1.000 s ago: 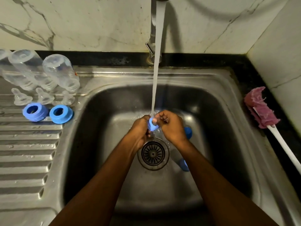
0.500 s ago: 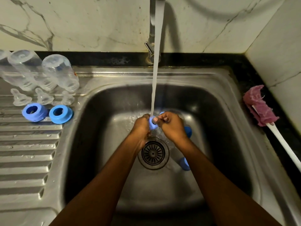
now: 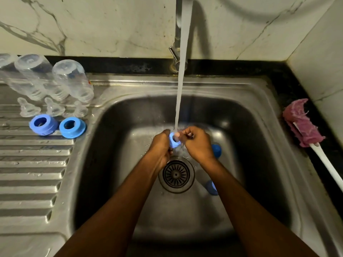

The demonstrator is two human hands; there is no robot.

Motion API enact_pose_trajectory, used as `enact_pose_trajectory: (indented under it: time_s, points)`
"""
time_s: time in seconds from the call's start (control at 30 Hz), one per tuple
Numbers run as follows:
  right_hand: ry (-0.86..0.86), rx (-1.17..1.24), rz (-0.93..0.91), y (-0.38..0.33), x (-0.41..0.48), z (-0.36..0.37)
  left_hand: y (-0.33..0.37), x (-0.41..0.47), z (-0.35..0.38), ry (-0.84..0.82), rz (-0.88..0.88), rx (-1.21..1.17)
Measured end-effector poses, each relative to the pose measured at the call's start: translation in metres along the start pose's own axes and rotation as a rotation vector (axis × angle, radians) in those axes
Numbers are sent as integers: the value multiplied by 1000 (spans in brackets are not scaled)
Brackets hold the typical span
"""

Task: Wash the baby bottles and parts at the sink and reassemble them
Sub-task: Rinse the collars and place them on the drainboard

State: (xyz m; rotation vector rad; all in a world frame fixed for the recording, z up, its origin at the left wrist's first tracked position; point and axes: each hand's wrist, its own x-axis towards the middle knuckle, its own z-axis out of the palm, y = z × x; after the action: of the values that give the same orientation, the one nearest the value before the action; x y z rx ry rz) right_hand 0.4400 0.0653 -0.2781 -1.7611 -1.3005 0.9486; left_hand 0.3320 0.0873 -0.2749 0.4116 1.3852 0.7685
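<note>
— Steel sink (image 3: 130, 117) below you, tap water (image 3: 181, 80) falling into it. Where's the blue ring (image 3: 174, 140)?
— Between your hands, right under the stream and above the drain (image 3: 176, 174). Your left hand (image 3: 160, 145) curls round its left side, and your right hand (image 3: 197, 143) pinches its right rim.
— And the rest?
— Two spare rings (image 3: 43, 125) sit on the drainboard (image 3: 27, 164) by the upturned bottles (image 3: 74, 80), well apart from your hands.

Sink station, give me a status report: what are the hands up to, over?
Hands: left hand and right hand both grip the blue ring under the tap stream. In the basin: blue cap, second blue piece. Nothing in the way.
</note>
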Motion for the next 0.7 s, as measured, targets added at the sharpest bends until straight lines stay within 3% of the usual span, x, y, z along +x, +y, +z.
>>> enact_pose_trajectory:
  time_s: [0.13,0.23,0.3,0.4,0.57,0.7]
  points:
    - [-18,-25,-4,1,0,-2,2,2,-12,-60,49,90]
    - [24,140,11,-2,1,-2,7,-2,-16,-250,-57,110]
    - [18,179,36,-2,2,-1,10,-6,-14,-286,-93,21]
    - [24,38,90,2,5,2,9,-11,-4,-194,9,-69]
    - [-31,-22,59,2,1,3,3,-6,0,22,192,141]
    - [50,-50,-39,-2,0,0,6,-8,-8,-220,40,112]
